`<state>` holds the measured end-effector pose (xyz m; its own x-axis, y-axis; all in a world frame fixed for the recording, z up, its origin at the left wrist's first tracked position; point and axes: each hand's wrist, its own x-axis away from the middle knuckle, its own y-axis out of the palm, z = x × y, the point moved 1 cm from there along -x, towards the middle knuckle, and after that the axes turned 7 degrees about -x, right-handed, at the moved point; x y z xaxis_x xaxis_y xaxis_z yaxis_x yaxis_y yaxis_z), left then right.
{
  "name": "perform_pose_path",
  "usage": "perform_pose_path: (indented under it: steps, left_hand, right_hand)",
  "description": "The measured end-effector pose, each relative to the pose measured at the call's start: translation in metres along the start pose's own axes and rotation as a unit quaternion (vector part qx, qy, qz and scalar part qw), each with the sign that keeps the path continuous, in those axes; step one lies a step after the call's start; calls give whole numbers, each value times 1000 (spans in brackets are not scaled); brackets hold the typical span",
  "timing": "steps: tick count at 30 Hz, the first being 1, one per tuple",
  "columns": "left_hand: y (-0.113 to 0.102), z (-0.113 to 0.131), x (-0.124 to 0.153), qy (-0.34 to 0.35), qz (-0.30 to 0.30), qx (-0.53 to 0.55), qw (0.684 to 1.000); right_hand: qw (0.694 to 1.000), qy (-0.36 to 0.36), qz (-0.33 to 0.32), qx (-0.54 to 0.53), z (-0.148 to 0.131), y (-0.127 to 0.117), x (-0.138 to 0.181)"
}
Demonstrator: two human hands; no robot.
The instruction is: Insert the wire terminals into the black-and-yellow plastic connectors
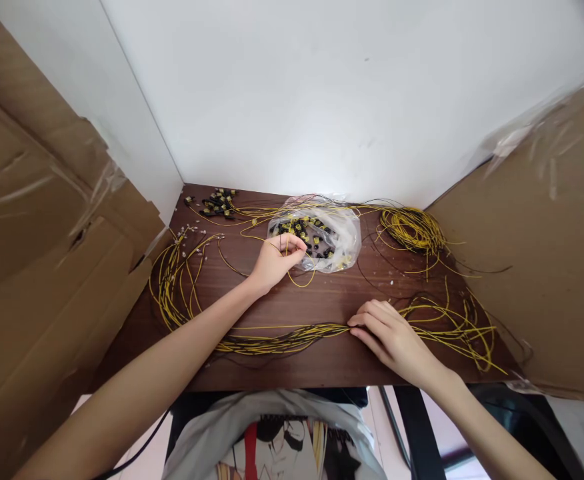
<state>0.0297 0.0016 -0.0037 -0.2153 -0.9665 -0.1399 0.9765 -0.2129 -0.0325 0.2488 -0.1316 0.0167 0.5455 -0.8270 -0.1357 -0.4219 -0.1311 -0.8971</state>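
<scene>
My left hand point(278, 259) is closed in a pinch on a thin yellow wire point(303, 285), which loops down below the fingers. It is just in front of a clear plastic bag point(349, 235) that holds small black and yellow connectors point(317, 237). My right hand point(389, 333) grips a bundle of yellow and black wires point(292, 339) near the front of the table. The bundle runs left and curves up to small pale ends point(187, 233); its other ends fan out to the right of the hand.
A coil of yellow and black wire point(415, 230) lies at the back right. Several connectors with wires point(218, 202) sit at the back left. Cardboard walls point(47, 220) stand at both sides of the brown table point(322, 370), with a white wall point(292, 100) behind.
</scene>
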Motion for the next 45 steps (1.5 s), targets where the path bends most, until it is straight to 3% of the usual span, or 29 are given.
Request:
perform_pose_path:
  steps: [7, 14, 18, 21, 26, 30, 34, 41, 45]
  left_hand:
    - [1, -4, 1, 51, -24, -84, 995]
    - [1, -3, 1, 46, -27, -92, 994]
    - [1, -4, 1, 36, -35, -93, 994]
    - [1, -5, 0, 29, -44, -96, 994]
    - [0, -4, 0, 28, -44, -75, 996]
    - [1, 0, 2, 17, -31, -18, 999]
    - [0, 2, 2, -6, -21, 47, 999]
    - [-2, 4, 1, -26, 2, 86, 996]
    - [-3, 8, 3, -34, 15, 86, 996]
  right_hand:
    - [999, -23, 5, 25, 8, -8, 15]
    - [1000, -10, 28, -8, 7, -4, 18]
    - [1000, -9, 7, -20, 8, -10, 11]
    - [997, 7, 34, -71, 3, -20, -1]
    - [962, 63, 194, -183, -13, -20, -47]
    - [946, 63, 229, -220, -16, -5, -97]
    - [934, 63, 223, -272, -9, 10, -130]
    - [888, 121, 221, -385, 3, 26, -132]
    - [891, 111, 261, -356, 0, 26, -129]
